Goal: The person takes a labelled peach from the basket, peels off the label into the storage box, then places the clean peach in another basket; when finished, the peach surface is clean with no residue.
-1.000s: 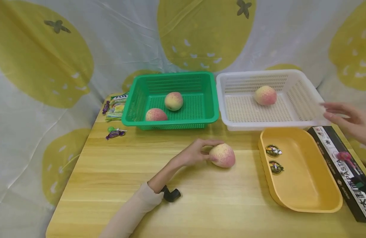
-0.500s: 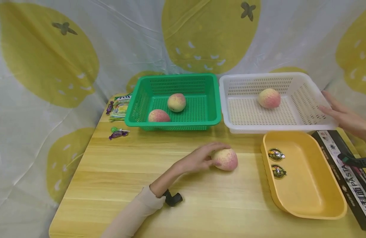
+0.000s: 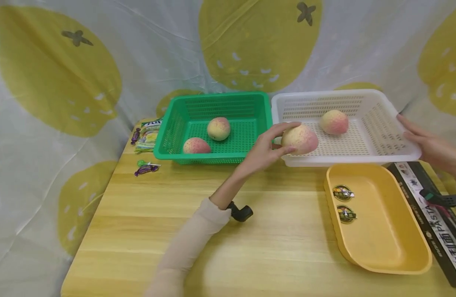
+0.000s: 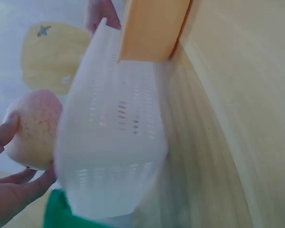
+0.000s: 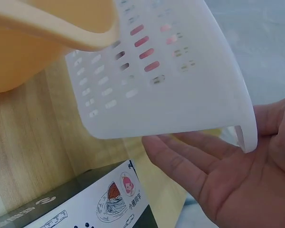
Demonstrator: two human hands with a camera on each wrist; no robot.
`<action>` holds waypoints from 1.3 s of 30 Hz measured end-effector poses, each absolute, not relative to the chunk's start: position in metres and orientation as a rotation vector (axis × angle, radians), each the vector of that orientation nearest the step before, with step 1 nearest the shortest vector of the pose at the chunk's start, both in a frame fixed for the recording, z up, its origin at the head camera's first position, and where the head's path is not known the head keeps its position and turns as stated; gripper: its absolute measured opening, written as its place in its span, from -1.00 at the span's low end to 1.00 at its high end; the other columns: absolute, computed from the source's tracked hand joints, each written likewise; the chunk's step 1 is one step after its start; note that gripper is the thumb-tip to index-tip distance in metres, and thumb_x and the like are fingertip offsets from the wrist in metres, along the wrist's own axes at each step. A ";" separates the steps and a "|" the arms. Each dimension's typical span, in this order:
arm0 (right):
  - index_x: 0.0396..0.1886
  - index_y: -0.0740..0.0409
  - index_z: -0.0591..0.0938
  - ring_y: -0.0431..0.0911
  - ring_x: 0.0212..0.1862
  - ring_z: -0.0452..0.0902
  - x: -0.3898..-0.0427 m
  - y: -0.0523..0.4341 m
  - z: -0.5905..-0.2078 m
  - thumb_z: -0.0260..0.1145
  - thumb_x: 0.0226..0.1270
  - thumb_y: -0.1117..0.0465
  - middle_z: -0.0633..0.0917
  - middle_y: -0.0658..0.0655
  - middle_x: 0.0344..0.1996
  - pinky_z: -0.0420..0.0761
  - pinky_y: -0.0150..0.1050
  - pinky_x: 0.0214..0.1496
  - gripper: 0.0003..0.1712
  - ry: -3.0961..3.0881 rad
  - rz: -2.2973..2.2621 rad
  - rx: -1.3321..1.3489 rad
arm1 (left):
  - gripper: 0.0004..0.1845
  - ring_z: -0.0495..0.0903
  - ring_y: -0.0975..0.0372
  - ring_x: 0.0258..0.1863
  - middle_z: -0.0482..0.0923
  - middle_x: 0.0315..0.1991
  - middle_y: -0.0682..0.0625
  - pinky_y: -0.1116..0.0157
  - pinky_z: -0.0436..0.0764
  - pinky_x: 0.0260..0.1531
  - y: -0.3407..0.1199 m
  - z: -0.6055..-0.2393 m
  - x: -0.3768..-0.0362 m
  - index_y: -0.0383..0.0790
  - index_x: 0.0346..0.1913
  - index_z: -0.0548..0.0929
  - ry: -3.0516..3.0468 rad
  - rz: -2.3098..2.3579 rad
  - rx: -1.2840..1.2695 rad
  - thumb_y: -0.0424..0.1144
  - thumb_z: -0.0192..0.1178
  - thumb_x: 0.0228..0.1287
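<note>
My left hand (image 3: 266, 148) holds a pink-and-yellow peach (image 3: 301, 139) between thumb and fingers, over the near left part of the white basket (image 3: 294, 162). In the left wrist view the peach (image 4: 35, 128) is beside the basket's rim, fingertips on its sides. At the basket's right end my right hand (image 3: 432, 144) holds the rim; in the right wrist view its fingers (image 5: 180, 164) lie outside the end wall, while the thumb is mostly hidden behind the rim. Another peach (image 3: 334, 122) lies inside the white basket.
Left of the white basket stands a green basket (image 3: 213, 156) with two peaches. A yellow tub (image 3: 380, 222) and a black-and-white pasta box (image 3: 432, 222) are at the right. Wrapped candy (image 3: 146, 169) and a snack packet (image 3: 148, 136) lie at the far left.
My left hand has lifted the peach off the table and carried it up and rightward over the white basket. My right hand has come in to the basket's right rim.
</note>
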State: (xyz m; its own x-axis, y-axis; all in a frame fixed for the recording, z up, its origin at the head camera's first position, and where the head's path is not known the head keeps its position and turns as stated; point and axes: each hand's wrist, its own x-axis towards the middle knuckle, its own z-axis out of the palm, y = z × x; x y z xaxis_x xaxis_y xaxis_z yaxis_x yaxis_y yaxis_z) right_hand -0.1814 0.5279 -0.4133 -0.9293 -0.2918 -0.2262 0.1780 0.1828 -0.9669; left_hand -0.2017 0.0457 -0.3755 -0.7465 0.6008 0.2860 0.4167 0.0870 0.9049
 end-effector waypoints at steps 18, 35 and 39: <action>0.67 -0.44 -0.36 -0.59 0.04 0.54 -0.181 0.526 -0.420 -0.31 0.77 0.11 0.48 -0.60 0.10 0.65 -0.48 -0.14 -0.28 2.248 -1.627 -0.159 | -0.39 0.22 0.33 -0.51 0.61 0.35 -0.03 0.52 0.29 -0.40 0.129 -0.390 -0.226 -0.06 0.31 0.67 2.371 1.330 0.706 -0.38 0.53 0.16; 0.64 -0.48 -0.42 -0.68 0.04 0.42 -0.180 0.522 -0.416 -0.37 0.77 0.06 0.08 -0.26 0.61 0.60 -0.54 -0.13 -0.31 2.461 -1.336 -0.130 | -0.53 0.47 0.36 -0.13 0.65 0.30 0.10 0.53 0.45 -0.15 0.143 -0.388 -0.225 0.00 0.25 0.71 2.604 1.131 0.540 -0.23 0.47 0.27; 0.65 -0.47 -0.40 -0.67 0.00 0.44 -0.178 0.523 -0.415 -0.36 0.77 0.05 0.28 -0.47 0.41 0.59 -0.54 -0.15 -0.31 2.480 -1.342 -0.103 | -0.50 0.50 0.24 0.30 0.53 0.43 -0.02 0.37 0.46 0.35 0.133 -0.379 -0.223 -0.03 0.33 0.65 2.636 1.203 0.677 -0.15 0.42 0.34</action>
State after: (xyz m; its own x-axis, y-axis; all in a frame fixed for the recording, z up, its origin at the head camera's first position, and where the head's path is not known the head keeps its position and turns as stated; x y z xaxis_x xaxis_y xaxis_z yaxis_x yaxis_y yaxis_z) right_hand -0.1780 0.5230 -0.4152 -0.9466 -0.2122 -0.2428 0.0872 0.5566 -0.8262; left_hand -0.2231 0.1333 -0.3790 -0.8835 0.4669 0.0369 0.3338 0.5724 0.7490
